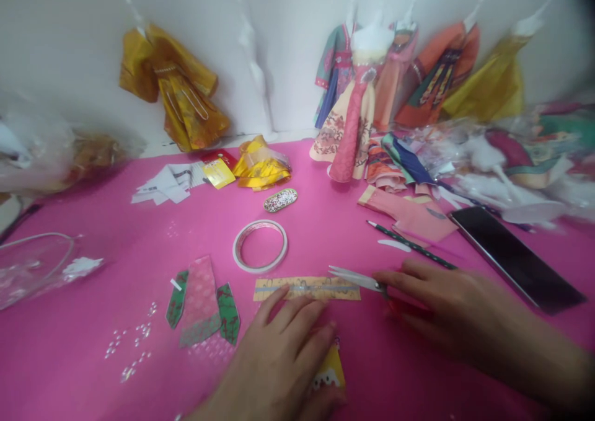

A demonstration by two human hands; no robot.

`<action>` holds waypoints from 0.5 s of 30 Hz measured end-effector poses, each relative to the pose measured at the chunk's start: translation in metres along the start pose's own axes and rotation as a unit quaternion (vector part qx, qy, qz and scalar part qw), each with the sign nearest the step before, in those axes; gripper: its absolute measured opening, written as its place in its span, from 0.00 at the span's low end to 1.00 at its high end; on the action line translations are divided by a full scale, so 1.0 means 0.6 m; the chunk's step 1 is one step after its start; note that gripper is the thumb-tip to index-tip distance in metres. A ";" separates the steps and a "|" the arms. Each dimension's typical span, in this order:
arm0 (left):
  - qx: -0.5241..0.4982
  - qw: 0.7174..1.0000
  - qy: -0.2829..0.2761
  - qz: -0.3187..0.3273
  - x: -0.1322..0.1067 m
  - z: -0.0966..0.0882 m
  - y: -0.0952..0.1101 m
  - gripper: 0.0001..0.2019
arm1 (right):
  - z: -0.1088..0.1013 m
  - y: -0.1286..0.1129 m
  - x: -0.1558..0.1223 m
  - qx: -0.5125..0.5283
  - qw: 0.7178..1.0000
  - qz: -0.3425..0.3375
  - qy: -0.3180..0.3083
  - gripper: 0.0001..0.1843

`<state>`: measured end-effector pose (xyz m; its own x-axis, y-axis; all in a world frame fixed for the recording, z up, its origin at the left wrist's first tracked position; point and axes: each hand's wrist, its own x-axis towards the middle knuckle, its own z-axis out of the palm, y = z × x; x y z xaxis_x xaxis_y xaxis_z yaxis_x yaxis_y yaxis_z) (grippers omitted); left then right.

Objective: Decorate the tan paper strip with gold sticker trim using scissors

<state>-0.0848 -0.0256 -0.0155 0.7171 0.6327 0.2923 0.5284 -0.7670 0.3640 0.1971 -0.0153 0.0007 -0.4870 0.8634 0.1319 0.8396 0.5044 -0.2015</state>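
Note:
A tan patterned strip [325, 289] with a pale line along its middle lies flat on the pink tabletop. The fingertips of my left hand [283, 346] rest at its lower edge, the fingers stretched out with nothing held. My right hand [437, 309] is wrapped round the red handles of a pair of scissors [356, 277], whose blades point left over the strip's right end. Part of a yellow printed packet [331, 371] shows beneath my left hand. A roll of white tape [237, 247] lies just above the strip, and pink and green cut pieces [199, 284] are to its left.
A phone [506, 253] and a dark pencil [409, 242] lie at the right. Dressed doll forms, including a yellow robe [171, 86] and a floral dress [348, 117], lean along the wall. Clear gems [144, 328] are scattered at the left. Plastic bags crowd both sides.

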 end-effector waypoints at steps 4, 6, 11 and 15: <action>-0.029 0.998 0.021 -0.046 -0.002 -0.008 0.009 0.05 | -0.006 -0.003 0.004 0.058 0.998 0.030 -0.022 0.16; -0.022 0.995 -0.009 -0.097 -0.005 -0.011 0.011 0.08 | -0.009 -0.007 0.008 0.092 0.995 0.047 0.004 0.17; -0.041 0.987 -0.057 -0.142 -0.011 -0.011 0.013 0.20 | -0.014 -0.019 0.016 0.157 0.982 0.076 0.073 0.19; -0.061 0.984 -0.071 -0.153 -0.017 -0.002 0.018 0.27 | -0.004 -0.029 0.014 0.243 0.963 0.113 0.025 0.17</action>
<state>-0.0871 -0.0401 -0.0138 0.5936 0.8042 0.0294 0.6772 -0.5190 0.5216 0.1786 -0.0168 0.0077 -0.2822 0.9564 0.0751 0.7058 0.2600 -0.6589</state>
